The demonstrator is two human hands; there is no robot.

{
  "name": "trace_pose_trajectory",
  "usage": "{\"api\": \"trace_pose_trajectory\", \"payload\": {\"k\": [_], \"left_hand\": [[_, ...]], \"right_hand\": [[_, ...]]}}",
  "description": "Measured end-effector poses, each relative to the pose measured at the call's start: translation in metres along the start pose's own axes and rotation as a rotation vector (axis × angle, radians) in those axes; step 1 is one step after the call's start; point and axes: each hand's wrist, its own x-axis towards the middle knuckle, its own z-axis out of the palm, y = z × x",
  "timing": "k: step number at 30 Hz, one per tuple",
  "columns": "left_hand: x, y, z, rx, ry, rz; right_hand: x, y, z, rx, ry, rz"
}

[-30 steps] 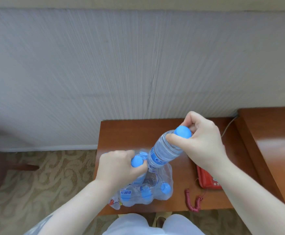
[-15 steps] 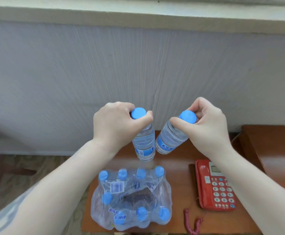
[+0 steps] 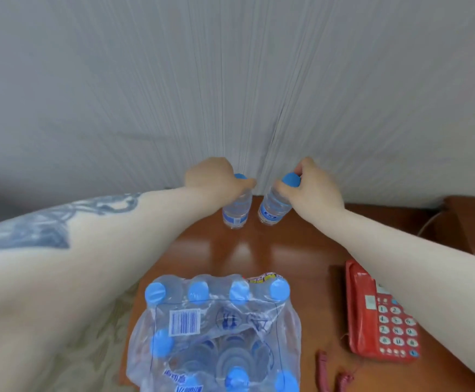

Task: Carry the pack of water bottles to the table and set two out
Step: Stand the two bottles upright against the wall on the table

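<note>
Two clear plastic water bottles with blue caps are being stood side by side at the far edge of a glossy reddish-brown wooden table (image 3: 301,250), close to a pale grey ribbed wall (image 3: 230,80). Nearer the camera sits the torn, clear shrink-wrapped pack of blue-capped water bottles (image 3: 216,329), already on the table, with a red push-button telephone (image 3: 383,315) to its right. Farther back, the left hand (image 3: 213,176) is closed around the neck of the left bottle (image 3: 236,212), while the right hand (image 3: 312,185) pinches the cap of the right bottle (image 3: 273,207), which leans slightly. Both bases look to be at or just above the tabletop. By all appearances the carrying is done; only steadying and releasing the pair is left.
</note>
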Motion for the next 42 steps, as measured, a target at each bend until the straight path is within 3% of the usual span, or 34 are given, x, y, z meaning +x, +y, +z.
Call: {"api": "trace_pose_trajectory", "payload": {"k": [7,16,20,23,27,32,42], "left_hand": [[0.027,-0.006,0.021,-0.357,-0.079,-0.262],[0.042,0.009,0.029,-0.433,-0.124,-0.285],[0.047,0.012,0.026,-0.287,-0.160,-0.167],[0.046,0.015,0.031,-0.078,-0.034,-0.008],[0.037,0.009,0.047,-0.100,0.065,0.189],[0.031,-0.006,0.055,-0.174,-0.012,0.234],[0.052,0.000,0.060,-0.311,0.080,0.241]], "right_hand": [[0.020,0.007,0.027,-0.052,-0.024,0.068],[0.032,0.004,0.037,-0.045,-0.025,0.071],[0.033,0.013,0.035,-0.162,-0.118,0.034],[0.031,0.022,0.038,-0.114,-0.170,0.043],[0.026,0.031,0.044,-0.023,-0.188,0.032],[0.022,0.036,0.050,0.044,-0.135,0.006],[0.045,0.030,0.054,0.088,-0.038,0.058]]}}
